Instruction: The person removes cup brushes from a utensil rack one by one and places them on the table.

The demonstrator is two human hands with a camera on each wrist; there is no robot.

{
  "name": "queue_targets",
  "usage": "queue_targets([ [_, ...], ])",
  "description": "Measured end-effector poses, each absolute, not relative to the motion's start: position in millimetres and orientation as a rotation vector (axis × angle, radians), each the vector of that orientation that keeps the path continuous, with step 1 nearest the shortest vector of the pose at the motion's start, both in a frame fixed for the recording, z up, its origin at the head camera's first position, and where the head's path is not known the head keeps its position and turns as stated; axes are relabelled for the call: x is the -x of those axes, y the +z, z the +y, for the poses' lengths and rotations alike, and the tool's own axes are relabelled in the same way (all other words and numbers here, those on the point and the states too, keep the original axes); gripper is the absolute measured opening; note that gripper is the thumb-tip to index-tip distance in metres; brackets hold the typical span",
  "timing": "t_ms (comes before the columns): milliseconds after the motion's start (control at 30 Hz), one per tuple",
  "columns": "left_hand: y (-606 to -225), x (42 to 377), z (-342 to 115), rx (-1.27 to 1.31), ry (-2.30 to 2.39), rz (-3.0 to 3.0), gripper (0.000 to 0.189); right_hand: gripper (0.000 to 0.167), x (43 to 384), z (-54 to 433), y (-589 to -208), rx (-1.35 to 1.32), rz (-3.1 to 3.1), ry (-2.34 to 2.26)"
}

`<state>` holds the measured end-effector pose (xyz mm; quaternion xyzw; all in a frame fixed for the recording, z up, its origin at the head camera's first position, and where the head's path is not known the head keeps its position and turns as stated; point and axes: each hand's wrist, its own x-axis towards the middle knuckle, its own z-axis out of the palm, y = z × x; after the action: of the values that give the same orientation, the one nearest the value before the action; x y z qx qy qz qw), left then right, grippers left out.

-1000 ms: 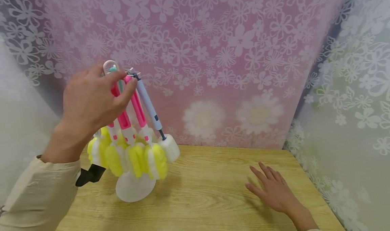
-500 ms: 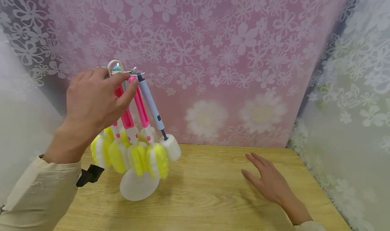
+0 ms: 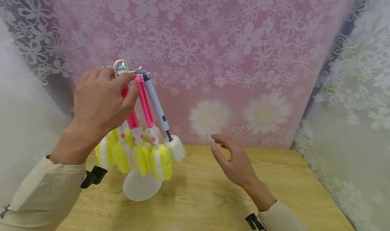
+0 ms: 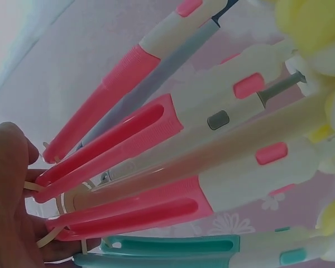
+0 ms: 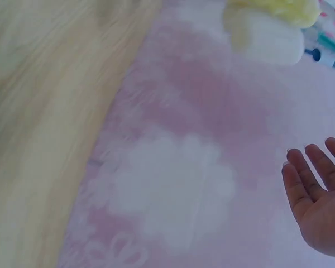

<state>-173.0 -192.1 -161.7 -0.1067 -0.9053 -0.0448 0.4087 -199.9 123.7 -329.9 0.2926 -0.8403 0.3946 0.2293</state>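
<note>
My left hand (image 3: pixel 103 102) grips the top of a hanging rack, at its hooks beside a pale loop (image 3: pixel 121 66). A round white base (image 3: pixel 142 187) shows under the rack on the wooden table. From the hooks hang several sponge brushes: pink-handled ones (image 3: pixel 145 106) with yellow-and-white heads (image 3: pixel 163 161), and a light blue one (image 3: pixel 156 104) with a white head (image 3: pixel 175 148). Teal handles (image 4: pixel 173 245) show in the left wrist view, near the pale central post (image 4: pixel 223 148). My right hand (image 3: pixel 236 161), fingers apart and loosely bent, holds nothing and hovers right of the brushes.
A wooden table (image 3: pixel 207 204) lies under everything. Behind it hangs a pink floral curtain (image 3: pixel 213 62), with a pale floral sheet (image 3: pixel 359 129) on the right and another whitish sheet (image 3: pixel 24 122) on the left.
My right hand has risen and moved left, towards the brushes. My left hand keeps its hold on the rack's top; the whole scene shifts slightly right in the head view.
</note>
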Motion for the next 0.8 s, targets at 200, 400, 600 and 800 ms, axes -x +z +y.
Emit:
queue_targets([
  [200, -164, 175, -193, 0.292, -0.127, -2.240, 0.039, 0.033, 208, 80, -308, -0.974, -2.149, 1.279],
  [400, -165, 177, -193, 0.317, -0.110, -2.195, 0.040, 0.032, 207, 44, -293, -1.111, -2.058, 1.343],
  [600, -165, 179, -193, 0.341, -0.086, -2.157, 0.040, 0.035, 204, 12, -281, -1.147, -2.026, 1.385],
  [800, -166, 180, -196, 0.354, -0.068, -2.128, 0.039, 0.038, 203, -12, -271, -1.099, -2.027, 1.336],
])
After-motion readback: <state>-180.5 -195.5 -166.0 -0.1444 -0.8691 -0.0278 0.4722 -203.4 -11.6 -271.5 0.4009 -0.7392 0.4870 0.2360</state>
